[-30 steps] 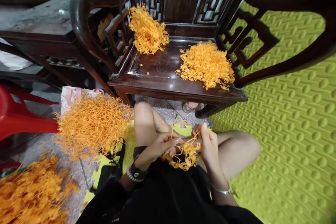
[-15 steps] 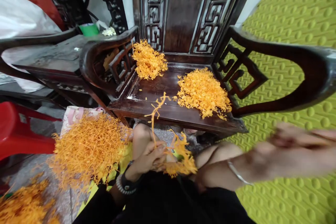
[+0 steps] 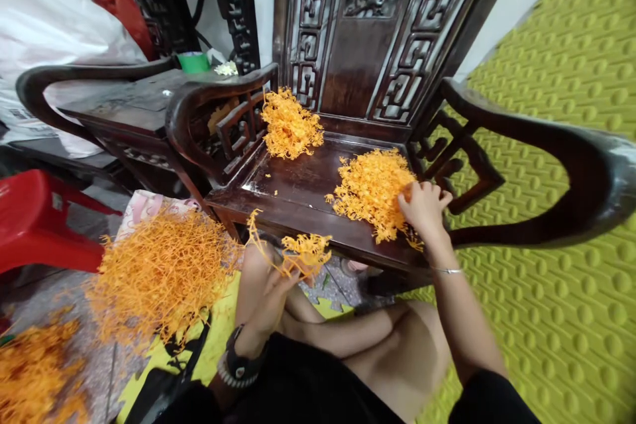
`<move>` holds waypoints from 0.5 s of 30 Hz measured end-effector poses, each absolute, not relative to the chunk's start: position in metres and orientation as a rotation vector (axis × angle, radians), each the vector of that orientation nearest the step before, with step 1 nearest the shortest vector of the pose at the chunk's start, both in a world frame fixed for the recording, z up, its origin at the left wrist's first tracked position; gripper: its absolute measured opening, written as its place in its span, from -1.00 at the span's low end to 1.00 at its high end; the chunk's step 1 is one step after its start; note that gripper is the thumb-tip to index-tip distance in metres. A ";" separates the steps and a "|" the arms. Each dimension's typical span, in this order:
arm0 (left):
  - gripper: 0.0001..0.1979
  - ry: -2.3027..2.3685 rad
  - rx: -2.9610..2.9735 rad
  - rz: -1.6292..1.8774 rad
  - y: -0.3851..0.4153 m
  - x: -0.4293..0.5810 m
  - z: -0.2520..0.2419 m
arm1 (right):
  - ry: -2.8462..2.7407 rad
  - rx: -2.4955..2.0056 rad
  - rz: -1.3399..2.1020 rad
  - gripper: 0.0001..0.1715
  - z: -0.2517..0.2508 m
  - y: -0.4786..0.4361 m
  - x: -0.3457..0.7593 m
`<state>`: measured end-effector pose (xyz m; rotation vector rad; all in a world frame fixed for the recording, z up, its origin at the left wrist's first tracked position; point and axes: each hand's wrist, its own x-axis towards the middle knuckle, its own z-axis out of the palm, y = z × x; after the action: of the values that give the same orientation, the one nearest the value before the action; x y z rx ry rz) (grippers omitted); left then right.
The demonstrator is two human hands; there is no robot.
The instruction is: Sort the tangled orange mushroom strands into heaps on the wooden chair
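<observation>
The left hand [image 3: 263, 298] has its grip closed on a loose tangle of orange strands [image 3: 305, 255], held just in front of the seat's edge; the right hand [image 3: 424, 209] — grip open, fingers spread — rests against a pile of the same strands [image 3: 370, 195] on the seat of a dark carved wooden armchair [image 3: 298, 195]; a smaller pile [image 3: 291, 126] sits toward the seat's back corner; a large heap [image 3: 161, 278] lies beside the left knee, against a pink-patterned bag [image 3: 144, 205]; another heap [image 3: 34, 371] lies at the lower left, on the tiled floor [image 3: 54, 298]; a red plastic stool [image 3: 44, 218] stands beyond it.
</observation>
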<state>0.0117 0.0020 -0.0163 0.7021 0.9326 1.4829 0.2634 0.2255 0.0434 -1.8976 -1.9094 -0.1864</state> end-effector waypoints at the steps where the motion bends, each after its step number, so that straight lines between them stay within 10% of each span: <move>1: -0.80 0.907 0.700 1.498 0.005 0.012 -0.017 | -1.908 -1.948 -0.223 -0.69 0.041 0.227 0.264; 7: -0.82 0.663 0.636 1.554 0.019 0.007 -0.015 | -1.632 -1.497 -0.239 -0.50 0.045 0.176 0.239; 15: -0.57 0.722 0.532 1.382 0.022 0.003 -0.014 | -2.032 -0.762 1.085 -0.48 0.024 0.098 0.144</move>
<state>0.0031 0.0219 -0.0142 0.5317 0.7220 1.3822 0.1437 0.0981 0.0244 -0.7621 -2.0322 1.0848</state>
